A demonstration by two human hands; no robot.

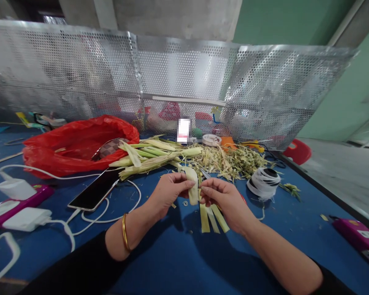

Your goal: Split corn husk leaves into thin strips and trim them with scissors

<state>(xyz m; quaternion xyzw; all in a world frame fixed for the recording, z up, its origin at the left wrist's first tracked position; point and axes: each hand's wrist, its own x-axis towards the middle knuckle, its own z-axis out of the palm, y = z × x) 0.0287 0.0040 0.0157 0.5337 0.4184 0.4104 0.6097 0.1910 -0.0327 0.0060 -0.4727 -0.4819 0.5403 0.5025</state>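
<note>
Over the blue table (178, 262), my left hand (169, 191) pinches the top of a pale yellow-green leaf strip (192, 184). My right hand (224, 200) is closed on the same leaf from the right, and several narrow split strips (211, 219) hang below its fingers. A thin metal tip (205, 173) shows just above my right hand; I cannot make out what it belongs to. A gold bangle (125, 232) sits on my left wrist. Behind my hands lies a bundle of long green and yellow leaves (150, 157).
A heap of leaf trimmings (230, 159) lies behind my right hand. A red plastic bag (76, 143) is at back left, a phone (95, 190) on a white cable beside it. A roll of white cord (264, 182) sits right. A perforated metal screen (184, 82) closes the back.
</note>
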